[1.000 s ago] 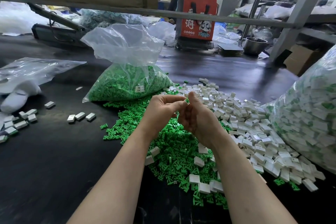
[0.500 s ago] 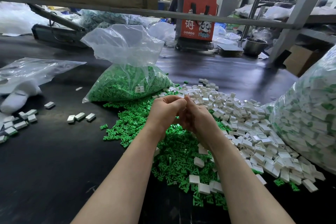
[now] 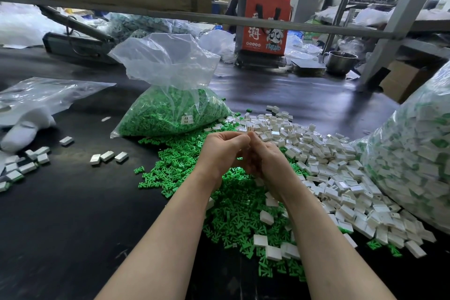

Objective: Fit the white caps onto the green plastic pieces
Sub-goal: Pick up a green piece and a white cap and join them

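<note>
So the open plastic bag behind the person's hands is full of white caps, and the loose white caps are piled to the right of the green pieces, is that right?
Not quite. The head view shows the open plastic bag behind the hands is full of green pieces, not white caps. The rest holds: the loose white caps are piled to the right of the loose green pieces on the table.

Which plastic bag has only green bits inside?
The open bag in the middle, behind the hands. The big bag on the right holds white and green mixed.
</note>
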The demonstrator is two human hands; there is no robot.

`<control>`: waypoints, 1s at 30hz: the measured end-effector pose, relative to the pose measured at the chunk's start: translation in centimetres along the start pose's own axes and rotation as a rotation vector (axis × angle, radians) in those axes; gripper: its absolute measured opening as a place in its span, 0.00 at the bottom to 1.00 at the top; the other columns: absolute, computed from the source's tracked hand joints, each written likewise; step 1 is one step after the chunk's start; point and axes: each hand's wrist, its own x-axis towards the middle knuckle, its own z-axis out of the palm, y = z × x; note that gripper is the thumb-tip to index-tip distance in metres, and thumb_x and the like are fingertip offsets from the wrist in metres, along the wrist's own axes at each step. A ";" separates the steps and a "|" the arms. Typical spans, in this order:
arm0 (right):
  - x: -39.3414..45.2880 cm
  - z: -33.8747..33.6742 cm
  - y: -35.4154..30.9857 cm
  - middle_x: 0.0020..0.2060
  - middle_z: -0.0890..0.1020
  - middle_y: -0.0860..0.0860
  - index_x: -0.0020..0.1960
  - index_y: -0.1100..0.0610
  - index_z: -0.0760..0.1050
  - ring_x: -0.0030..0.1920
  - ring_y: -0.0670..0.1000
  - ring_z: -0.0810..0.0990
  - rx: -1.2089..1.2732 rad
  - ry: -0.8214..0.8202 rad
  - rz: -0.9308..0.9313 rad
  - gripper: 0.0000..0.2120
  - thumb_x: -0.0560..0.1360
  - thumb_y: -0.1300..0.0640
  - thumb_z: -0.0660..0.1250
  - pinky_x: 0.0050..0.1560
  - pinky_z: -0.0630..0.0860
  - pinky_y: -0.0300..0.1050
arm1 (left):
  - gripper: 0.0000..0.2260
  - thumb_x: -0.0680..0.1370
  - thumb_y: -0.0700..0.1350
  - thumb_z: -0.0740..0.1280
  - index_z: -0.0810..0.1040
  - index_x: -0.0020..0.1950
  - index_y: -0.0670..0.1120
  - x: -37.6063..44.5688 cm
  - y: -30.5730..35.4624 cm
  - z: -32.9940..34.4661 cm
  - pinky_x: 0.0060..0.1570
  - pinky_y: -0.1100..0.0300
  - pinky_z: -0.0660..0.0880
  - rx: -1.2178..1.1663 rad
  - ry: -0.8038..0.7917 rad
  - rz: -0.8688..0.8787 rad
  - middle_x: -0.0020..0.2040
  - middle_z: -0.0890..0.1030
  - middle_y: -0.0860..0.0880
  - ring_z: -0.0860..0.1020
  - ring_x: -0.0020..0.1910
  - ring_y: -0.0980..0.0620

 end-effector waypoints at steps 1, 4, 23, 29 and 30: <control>0.0 0.0 0.1 0.24 0.74 0.48 0.51 0.72 0.76 0.23 0.44 0.70 0.013 -0.001 0.003 0.36 0.74 0.36 0.59 0.21 0.65 0.33 | 0.11 0.76 0.35 0.67 0.82 0.34 0.42 0.0 0.0 0.0 0.26 0.57 0.78 0.000 -0.003 -0.002 0.28 0.78 0.46 0.77 0.25 0.49; 0.1 0.2 0.4 0.24 0.74 0.47 0.45 0.57 0.83 0.24 0.44 0.70 0.037 0.021 -0.019 0.24 0.78 0.39 0.59 0.21 0.64 0.35 | 0.11 0.76 0.36 0.67 0.83 0.34 0.42 0.0 0.0 0.0 0.27 0.57 0.78 -0.002 -0.008 -0.001 0.29 0.79 0.46 0.77 0.26 0.49; 0.1 0.2 0.2 0.25 0.73 0.51 0.38 0.58 0.79 0.24 0.47 0.66 0.057 -0.007 0.029 0.24 0.77 0.38 0.60 0.20 0.59 0.37 | 0.09 0.76 0.37 0.68 0.82 0.36 0.40 0.4 -0.5 -0.2 0.33 0.56 0.77 0.030 0.014 -0.001 0.34 0.76 0.39 0.72 0.25 0.48; 0.0 0.1 -0.1 0.24 0.73 0.50 0.37 0.56 0.79 0.24 0.47 0.66 0.106 -0.023 0.036 0.23 0.72 0.37 0.63 0.20 0.59 0.38 | 0.07 0.75 0.36 0.68 0.83 0.37 0.39 0.7 -1.0 -0.2 0.35 0.55 0.77 -0.004 0.017 -0.010 0.30 0.75 0.42 0.72 0.26 0.47; 0.0 0.0 -0.1 0.24 0.73 0.50 0.36 0.56 0.79 0.24 0.47 0.66 0.105 -0.027 0.041 0.22 0.72 0.37 0.63 0.21 0.59 0.38 | 0.06 0.74 0.35 0.68 0.83 0.39 0.37 0.7 -1.0 -0.2 0.35 0.56 0.78 -0.007 0.020 -0.012 0.30 0.75 0.42 0.72 0.26 0.48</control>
